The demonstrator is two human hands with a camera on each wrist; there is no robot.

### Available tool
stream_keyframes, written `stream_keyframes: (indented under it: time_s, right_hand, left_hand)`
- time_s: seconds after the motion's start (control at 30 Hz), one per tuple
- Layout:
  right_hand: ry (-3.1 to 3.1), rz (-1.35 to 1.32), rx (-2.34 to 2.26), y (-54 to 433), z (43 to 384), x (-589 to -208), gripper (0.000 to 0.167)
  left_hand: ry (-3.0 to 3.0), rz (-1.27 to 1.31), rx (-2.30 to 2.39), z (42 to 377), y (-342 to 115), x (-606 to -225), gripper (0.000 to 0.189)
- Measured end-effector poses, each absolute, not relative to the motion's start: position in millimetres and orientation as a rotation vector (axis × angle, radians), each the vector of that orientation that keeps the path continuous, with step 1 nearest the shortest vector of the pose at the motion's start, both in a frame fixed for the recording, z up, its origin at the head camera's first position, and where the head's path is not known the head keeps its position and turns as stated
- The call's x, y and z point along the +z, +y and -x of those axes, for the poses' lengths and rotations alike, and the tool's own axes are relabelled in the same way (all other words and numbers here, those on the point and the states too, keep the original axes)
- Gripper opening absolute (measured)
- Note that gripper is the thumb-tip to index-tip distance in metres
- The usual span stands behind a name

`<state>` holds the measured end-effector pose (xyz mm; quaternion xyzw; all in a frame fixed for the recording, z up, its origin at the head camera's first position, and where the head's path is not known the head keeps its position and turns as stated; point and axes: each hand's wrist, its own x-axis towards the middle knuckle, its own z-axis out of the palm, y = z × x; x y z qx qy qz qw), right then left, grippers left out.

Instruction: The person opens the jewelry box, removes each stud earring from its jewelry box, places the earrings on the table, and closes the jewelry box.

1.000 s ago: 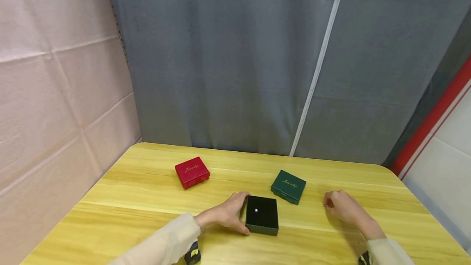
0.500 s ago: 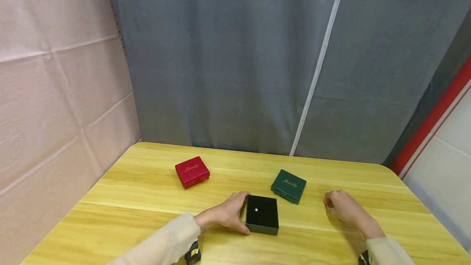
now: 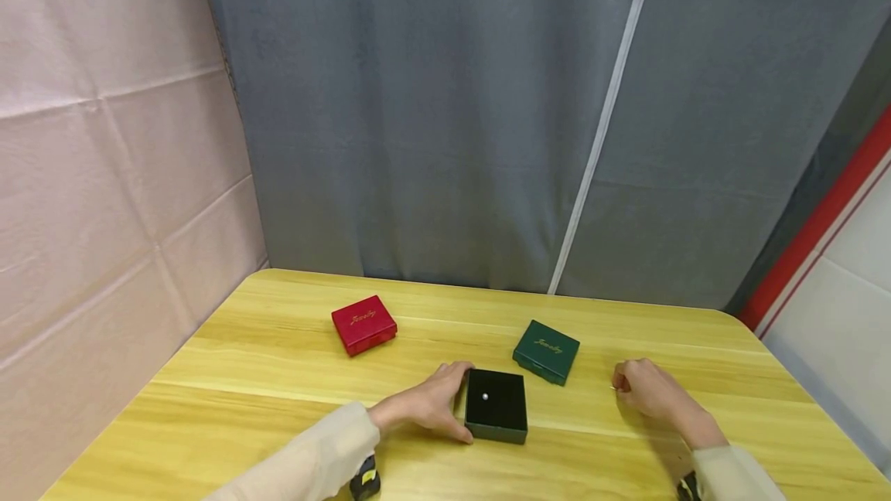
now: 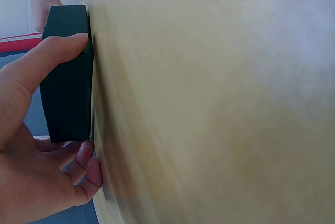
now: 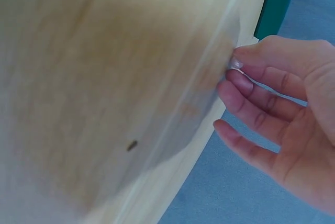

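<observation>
My left hand point(image 3: 433, 402) holds an open dark green jewelry box base point(image 4: 68, 98) by its left side, thumb on the near wall and fingers at the far end. In the head view, a single pearl stud point(image 3: 485, 397) sits on the black insert point(image 3: 503, 408) of that box. Off to the right, my right hand point(image 3: 650, 391) pinches a tiny shiny piece point(image 5: 237, 63) between thumb and index finger, low over the table. That piece looks like an earring; most of it is hidden by the fingertips. The other right fingers are loosely bent.
Behind the open box lies a green lid-like box point(image 3: 546, 352) marked "Jewelry". A red jewelry box point(image 3: 364, 326) stands farther back on the left. The wooden table point(image 3: 244, 377) ends at a grey curtain point(image 3: 445, 138). A small dark mark point(image 5: 132, 145) shows on the tabletop.
</observation>
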<state>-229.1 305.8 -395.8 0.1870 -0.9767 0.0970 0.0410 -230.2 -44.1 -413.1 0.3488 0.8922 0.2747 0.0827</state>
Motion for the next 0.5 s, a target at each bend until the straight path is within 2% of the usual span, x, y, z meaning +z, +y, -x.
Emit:
stream_keyframes:
  time_s: [0.5]
  right_hand:
    - [-2.943, -0.616, 0.275, 299.9, 229.6, -391.2, 0.013]
  left_hand:
    - [2.663, -1.037, 0.816, 230.5, -43.9, -412.9, 0.093]
